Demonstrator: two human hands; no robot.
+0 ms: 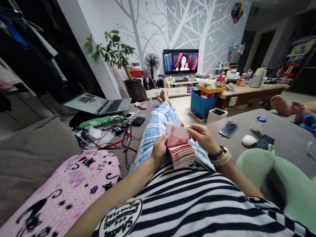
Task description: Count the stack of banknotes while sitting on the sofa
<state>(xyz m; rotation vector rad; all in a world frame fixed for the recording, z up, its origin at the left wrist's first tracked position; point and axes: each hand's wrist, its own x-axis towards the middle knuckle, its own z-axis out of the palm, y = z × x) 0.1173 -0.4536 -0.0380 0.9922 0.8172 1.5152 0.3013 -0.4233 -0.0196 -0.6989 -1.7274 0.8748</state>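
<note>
A thick stack of red-pink banknotes (182, 153) is in my hands above my lap, its near part fanned and folded down toward my striped shirt. My left hand (160, 148) grips the stack along its left side, thumb on top. With thumb and fingers, my right hand (200, 135) pinches the upper right edge of a raised banknote (178, 135). A bracelet and a pale watch (223, 158) circle my right wrist. Beneath the notes lie my legs in blue checked trousers (153, 126). The fingers of my left hand behind the stack are hidden.
To the left are a laptop (112, 106), tangled cables (123, 131) and a pink cushion (74, 184). On the right lie a phone (228, 129), a white mouse (249, 140), a lidded jar (258, 123), a small keyboard (265, 142) and a green neck pillow (291, 177). Another person's feet (281, 105) rest at far right.
</note>
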